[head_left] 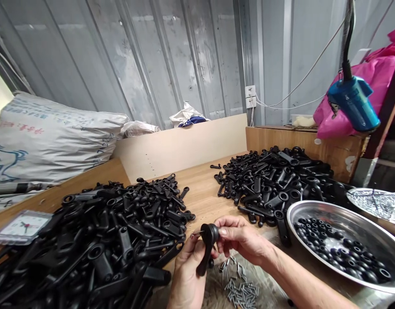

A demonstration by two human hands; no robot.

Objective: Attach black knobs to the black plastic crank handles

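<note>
A black plastic crank handle [205, 257] stands tilted in my left hand [188, 272], held between thumb and fingers with its wide round end up. From that end a thin metal pin or screw points left, close to my left fingertips. My right hand [244, 240] is closed, thumb and fingers pinching a round black piece [214, 232] against the far side of the handle's head. How the two parts join is hidden by the fingers. Below my hands lies a pile of small silver screws [242, 292].
Heaps of black handles lie left [126, 231] and right [264, 176]. A metal bowl [292, 214] of black knobs stands at right, with a dish of small metal pieces [374, 195] behind. A clock [25, 226] lies left; a blue tool [353, 103] hangs upper right.
</note>
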